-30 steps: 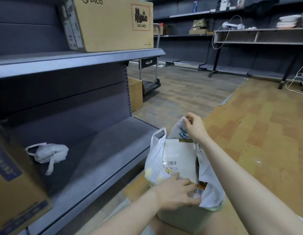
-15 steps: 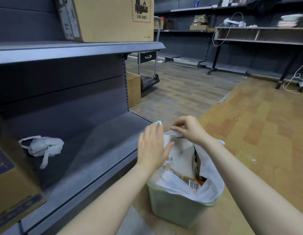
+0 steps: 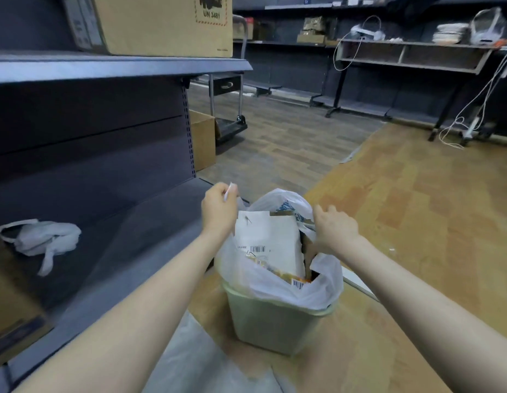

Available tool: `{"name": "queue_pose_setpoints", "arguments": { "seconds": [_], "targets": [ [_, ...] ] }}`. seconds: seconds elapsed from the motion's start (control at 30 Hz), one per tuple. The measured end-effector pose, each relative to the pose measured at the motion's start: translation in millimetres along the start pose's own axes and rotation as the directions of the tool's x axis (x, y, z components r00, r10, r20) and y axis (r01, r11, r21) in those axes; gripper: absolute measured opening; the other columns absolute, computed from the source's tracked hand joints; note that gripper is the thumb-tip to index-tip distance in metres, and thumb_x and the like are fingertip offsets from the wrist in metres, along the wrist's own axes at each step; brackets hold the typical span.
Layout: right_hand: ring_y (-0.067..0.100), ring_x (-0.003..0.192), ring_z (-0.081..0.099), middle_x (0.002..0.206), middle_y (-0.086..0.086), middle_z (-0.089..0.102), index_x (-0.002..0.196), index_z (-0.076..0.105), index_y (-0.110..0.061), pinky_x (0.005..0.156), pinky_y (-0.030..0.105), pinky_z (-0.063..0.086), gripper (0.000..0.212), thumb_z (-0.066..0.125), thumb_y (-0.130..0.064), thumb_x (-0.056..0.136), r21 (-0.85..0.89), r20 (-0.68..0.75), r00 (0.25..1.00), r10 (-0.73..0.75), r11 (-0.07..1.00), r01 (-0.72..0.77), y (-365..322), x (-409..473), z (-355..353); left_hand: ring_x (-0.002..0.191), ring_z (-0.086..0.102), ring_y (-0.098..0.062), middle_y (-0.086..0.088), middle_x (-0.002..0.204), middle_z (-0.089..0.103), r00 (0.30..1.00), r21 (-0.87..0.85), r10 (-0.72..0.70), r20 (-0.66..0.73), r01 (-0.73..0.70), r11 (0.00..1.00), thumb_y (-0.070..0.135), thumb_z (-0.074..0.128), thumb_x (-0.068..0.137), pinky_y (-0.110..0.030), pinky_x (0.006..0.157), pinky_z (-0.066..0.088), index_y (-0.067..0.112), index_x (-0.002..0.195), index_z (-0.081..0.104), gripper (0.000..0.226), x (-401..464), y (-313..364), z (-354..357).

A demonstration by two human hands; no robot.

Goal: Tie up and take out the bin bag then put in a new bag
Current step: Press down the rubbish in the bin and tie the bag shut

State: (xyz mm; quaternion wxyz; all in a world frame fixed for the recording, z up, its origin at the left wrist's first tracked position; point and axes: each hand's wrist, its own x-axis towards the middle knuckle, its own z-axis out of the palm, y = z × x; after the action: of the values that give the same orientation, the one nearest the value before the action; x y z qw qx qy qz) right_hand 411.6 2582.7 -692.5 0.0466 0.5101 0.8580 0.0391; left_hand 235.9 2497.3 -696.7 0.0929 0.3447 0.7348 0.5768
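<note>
A pale green bin [image 3: 270,326] stands on the wooden floor, lined with a white plastic bag [image 3: 278,289] stuffed with paper and cardboard packaging [image 3: 268,242]. My left hand [image 3: 219,209] pinches the bag's left handle strip and holds it up at the bin's far left. My right hand [image 3: 333,226] grips the bag's right edge at the far right side. A spare white bag [image 3: 39,239] lies crumpled on the lower grey shelf to the left.
Grey metal shelving [image 3: 119,63] runs along the left, with a large cardboard box [image 3: 161,24] on top and another box [image 3: 11,302] at the lower left. A trolley [image 3: 228,120] and a floor box [image 3: 202,143] stand beyond. Open wooden floor [image 3: 416,208] lies to the right.
My hands have drawn apart, each taking one side of the bag. The left hand has closed on the left handle and the right has shifted to the right edge.
</note>
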Motion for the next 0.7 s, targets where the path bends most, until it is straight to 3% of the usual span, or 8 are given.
{"name": "queue_pose_setpoints", "arguments": {
  "seconds": [0.07,0.13,0.27,0.37,0.43,0.5,0.6,0.7],
  "targets": [
    [0.029,0.106,0.057,0.113,0.012,0.052,0.093,0.050,-0.009,0.070,0.031,0.042,0.006,0.052,-0.008,0.087,-0.040,-0.063,0.998,-0.020,0.999,0.017,0.1,-5.7,-6.9,0.069,0.048,-0.021,0.004,0.061,0.046,0.997,-0.048,0.032,-0.070,-0.035,0.998,0.024,0.043,0.098,-0.041,0.072,0.052,0.011,0.064,0.048,0.036,1.6,8.7,-2.1],
    [0.028,0.091,0.059,0.094,0.009,0.056,0.064,0.036,-0.012,0.065,0.028,0.039,0.030,0.050,0.002,0.086,-0.086,-0.122,0.993,-0.002,0.996,-0.008,3.4,-8.7,-14.7,0.072,0.049,-0.023,0.005,0.062,0.047,0.990,-0.105,0.038,-0.137,-0.053,0.993,0.024,0.041,0.098,-0.041,0.073,0.052,0.016,0.063,0.046,0.036,-0.7,15.8,-6.0],
    [0.026,0.070,0.046,0.060,0.002,0.037,0.058,0.029,-0.010,0.055,0.029,0.034,0.037,0.047,0.008,0.084,-0.016,-0.279,0.959,0.046,0.998,-0.053,24.4,-7.2,-27.1,0.072,0.051,-0.025,0.008,0.067,0.047,0.969,-0.142,0.117,-0.220,-0.150,0.978,0.022,0.038,0.099,-0.054,0.074,0.051,0.024,0.065,0.042,0.035,-2.6,26.6,-17.9],
    [0.029,0.068,0.046,0.066,0.011,0.045,0.069,0.043,0.000,0.056,0.027,0.033,0.018,0.043,0.000,0.087,0.268,-0.398,0.903,0.159,0.962,-0.051,43.5,-2.8,-38.5,0.078,0.056,-0.029,0.004,0.075,0.055,0.970,-0.161,0.145,-0.195,-0.178,0.971,0.023,0.036,0.100,-0.055,0.079,0.050,0.026,0.069,0.044,0.032,-3.0,35.7,-21.3],
    [0.030,0.070,0.049,0.072,0.017,0.053,0.075,0.052,0.008,0.062,0.031,0.034,0.015,0.040,0.000,0.082,0.588,-0.346,0.905,0.248,0.809,0.003,52.8,-2.1,-53.3,0.077,0.056,-0.030,-0.002,0.077,0.054,0.978,-0.186,0.143,-0.154,-0.171,0.967,0.027,0.036,0.099,-0.054,0.078,0.052,0.021,0.073,0.046,0.029,-3.2,40.5,-20.2],
    [0.025,0.065,0.040,0.065,0.014,0.046,0.063,0.048,0.003,0.058,0.028,0.032,0.016,0.039,0.007,0.076,0.830,-0.265,0.923,0.278,0.554,0.071,59.7,-2.2,-72.4,0.071,0.046,-0.023,-0.003,0.072,0.047,0.984,-0.204,0.138,-0.117,-0.160,0.966,0.027,0.037,0.099,-0.046,0.071,0.047,0.017,0.074,0.043,0.027,-4.2,45.3,-17.4],
    [0.027,0.067,0.027,0.064,0.008,0.028,0.059,0.035,-0.014,0.054,0.030,0.032,0.030,0.045,0.008,0.078,0.955,-0.160,0.946,0.280,0.287,0.077,62.8,-4.2,-90.4,0.091,0.037,-0.017,0.000,0.093,0.041,0.987,-0.120,0.128,-0.099,-0.139,0.983,0.020,0.034,0.101,-0.028,0.082,0.033,0.021,0.070,0.033,0.031,-7.6,52.4,-13.7],
    [0.029,0.078,0.049,0.078,0.017,0.051,0.086,0.062,0.001,0.079,0.045,0.045,0.011,0.052,-0.001,0.081,0.990,-0.124,0.956,0.266,0.102,0.100,59.1,-11.7,-88.3,0.106,0.035,-0.015,-0.001,0.112,0.037,0.994,-0.129,0.074,-0.081,-0.084,0.988,0.020,0.031,0.101,-0.024,0.091,0.030,0.014,0.079,0.038,0.024,-8.6,50.3,-14.6]
  ]
}}
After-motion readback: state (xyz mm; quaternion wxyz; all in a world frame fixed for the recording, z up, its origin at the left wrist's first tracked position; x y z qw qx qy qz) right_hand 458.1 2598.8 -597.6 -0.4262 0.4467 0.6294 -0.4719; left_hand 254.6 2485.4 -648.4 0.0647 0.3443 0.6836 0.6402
